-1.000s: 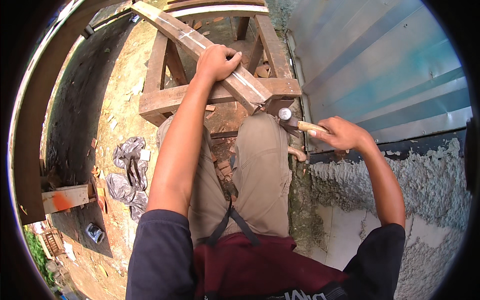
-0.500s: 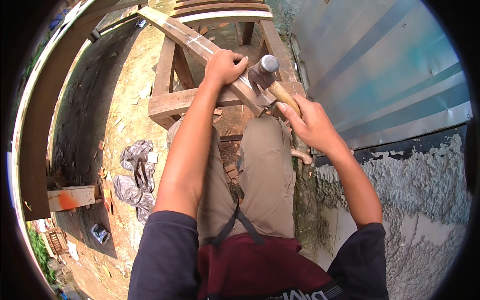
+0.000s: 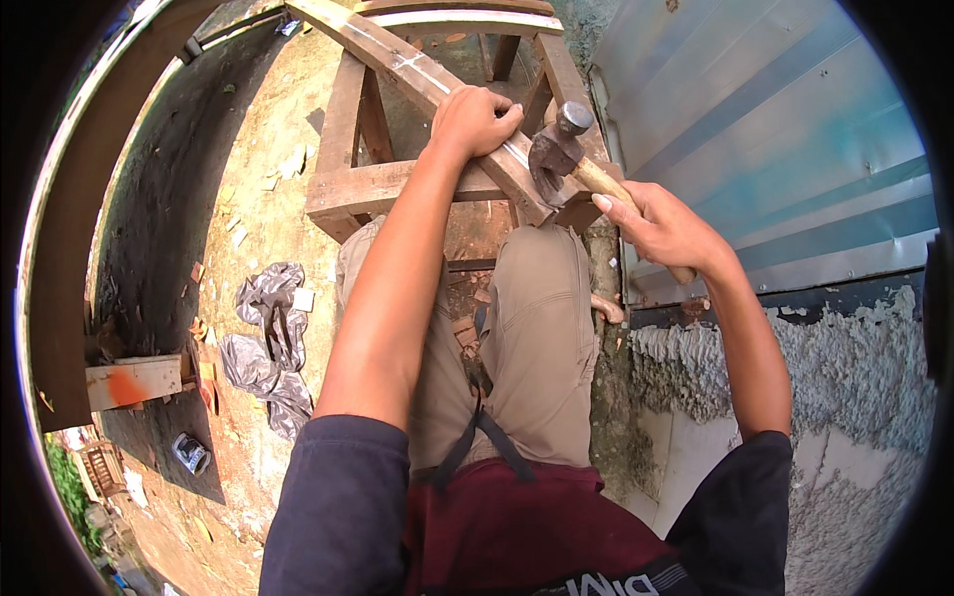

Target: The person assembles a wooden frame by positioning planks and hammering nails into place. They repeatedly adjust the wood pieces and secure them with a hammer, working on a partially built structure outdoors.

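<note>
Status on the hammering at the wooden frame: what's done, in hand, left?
Done: the weathered wooden frame stands assembled, with the long pale diagonal plank laid across it. In hand: the left hand grips that plank while the right hand holds a wooden-handled steel claw hammer, its head at the plank's lower end. Left: no nail is visible, so fastening there looks unfinished.

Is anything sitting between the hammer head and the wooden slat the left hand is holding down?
Nothing visible. The right hand grips the hammer, whose head sits at the wooden slat near its lower end. The left hand clamps the slat just beside the head; its fingers are close but not under it.
</note>
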